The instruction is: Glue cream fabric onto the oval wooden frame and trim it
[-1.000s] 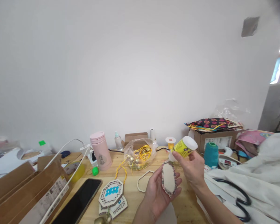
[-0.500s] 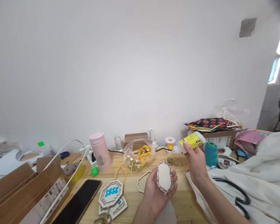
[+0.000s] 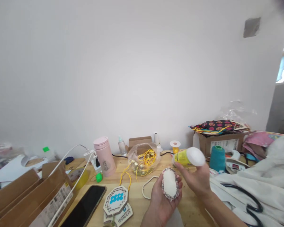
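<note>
Oval plaque [image 3: 170,183], patterned rim around a plain pale face, lies face-up in the cupped left hand [image 3: 162,203], above the wooden tabletop [image 3: 192,209]. Left fingers curl beneath it and show along its right edge; the palm backs it from below. Right hand [image 3: 200,181] grips a yellow-labelled squeeze bottle [image 3: 181,158] between thumb and fingers, its white base [image 3: 196,156] towards the viewer and its narrower end pointing away to the left, beyond the plaque's top edge. Handling notes, as judgement: best to support the plaque from underneath and by the rim, with fingers off the pale face, and to hold that face level so nothing wet can run. Bring the bottle's tip close above the surface before any squeeze; light, even pressure, the tip moving steadily, should avoid blobs near the patterned rim. Bracing the right wrist would probably steady the line. Limits of view: the bottle's tip is blurred and partly lost against the background; it may be uncapped, but this cannot be confirmed. Label text illegible, contents unknown. Plaque underside and most left fingertips hidden. Loose pale frame [image 3: 143,190] on the tabletop partly covered by the left hand; octagonal plaque [image 3: 115,200] overlaps another piece, whose full outline is obscured.
</note>
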A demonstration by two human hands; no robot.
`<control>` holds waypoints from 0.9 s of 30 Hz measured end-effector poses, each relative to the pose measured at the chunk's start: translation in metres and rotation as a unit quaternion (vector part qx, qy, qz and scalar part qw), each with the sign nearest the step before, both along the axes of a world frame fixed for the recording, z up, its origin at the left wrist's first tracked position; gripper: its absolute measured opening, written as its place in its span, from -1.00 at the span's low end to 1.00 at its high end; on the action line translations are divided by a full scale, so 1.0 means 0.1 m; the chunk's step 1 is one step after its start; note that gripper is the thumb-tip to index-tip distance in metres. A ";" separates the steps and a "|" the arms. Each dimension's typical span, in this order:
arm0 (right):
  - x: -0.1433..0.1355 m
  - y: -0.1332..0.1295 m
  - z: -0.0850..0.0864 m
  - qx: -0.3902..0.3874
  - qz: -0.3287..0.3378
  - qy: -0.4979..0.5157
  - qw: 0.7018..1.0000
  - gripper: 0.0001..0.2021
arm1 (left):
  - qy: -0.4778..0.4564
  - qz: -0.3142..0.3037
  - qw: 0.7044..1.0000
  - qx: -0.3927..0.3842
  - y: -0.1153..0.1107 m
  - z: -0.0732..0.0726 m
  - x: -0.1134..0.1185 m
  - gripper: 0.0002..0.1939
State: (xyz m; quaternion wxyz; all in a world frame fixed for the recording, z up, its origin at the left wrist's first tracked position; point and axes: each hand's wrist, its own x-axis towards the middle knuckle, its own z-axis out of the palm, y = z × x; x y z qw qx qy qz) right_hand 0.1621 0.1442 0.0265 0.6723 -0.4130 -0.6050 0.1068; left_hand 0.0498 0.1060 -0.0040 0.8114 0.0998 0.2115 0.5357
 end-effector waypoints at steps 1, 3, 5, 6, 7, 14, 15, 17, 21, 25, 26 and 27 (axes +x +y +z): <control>0.00 0.00 0.01 -0.015 0.001 0.015 1.000 -0.64 | 0.001 -0.002 1.000 0.002 0.00 0.00 0.00 -0.64; 0.00 -0.02 0.06 -0.048 0.002 0.026 0.998 -0.66 | 0.001 -0.004 1.000 0.008 0.00 0.00 0.00 -0.62; 0.00 -0.04 0.10 -0.053 0.002 0.037 0.998 -0.66 | 0.001 -0.001 1.000 0.011 0.00 -0.01 -0.01 -0.62; 0.00 -0.05 0.11 -0.043 0.003 0.050 0.998 -0.66 | 0.001 -0.001 1.000 0.012 0.00 -0.01 -0.01 -0.62; 0.00 -0.05 0.12 -0.034 0.003 0.062 0.998 -0.66 | 0.001 -0.001 1.000 0.012 -0.01 -0.01 0.00 -0.63; 0.04 0.01 0.13 -0.113 0.029 0.060 0.991 -0.60 | 0.000 -0.008 1.000 0.014 -0.01 -0.02 0.00 -0.63; 0.04 0.03 0.13 -0.127 0.048 0.090 0.987 -0.60 | 0.000 -0.012 1.000 0.015 -0.01 -0.02 0.00 -0.62; 0.06 0.07 0.14 -0.157 0.099 0.139 0.973 -0.61 | 0.000 -0.019 1.000 0.016 -0.01 -0.02 0.00 -0.61; 0.07 0.14 0.12 -0.180 0.131 0.190 0.956 -0.60 | 0.003 -0.035 0.999 0.008 -0.02 -0.02 0.01 -0.57; 0.07 0.14 0.07 -0.172 0.107 0.162 0.966 -0.61 | 0.013 -0.033 0.999 0.002 -0.02 -0.02 0.02 -0.54; 0.07 0.14 0.07 -0.168 0.102 0.152 0.969 -0.62 | 0.015 -0.031 0.999 0.000 -0.02 -0.02 0.02 -0.54; 0.07 0.14 0.06 -0.165 0.099 0.147 0.970 -0.62 | 0.016 -0.030 0.999 -0.002 -0.02 -0.01 0.02 -0.54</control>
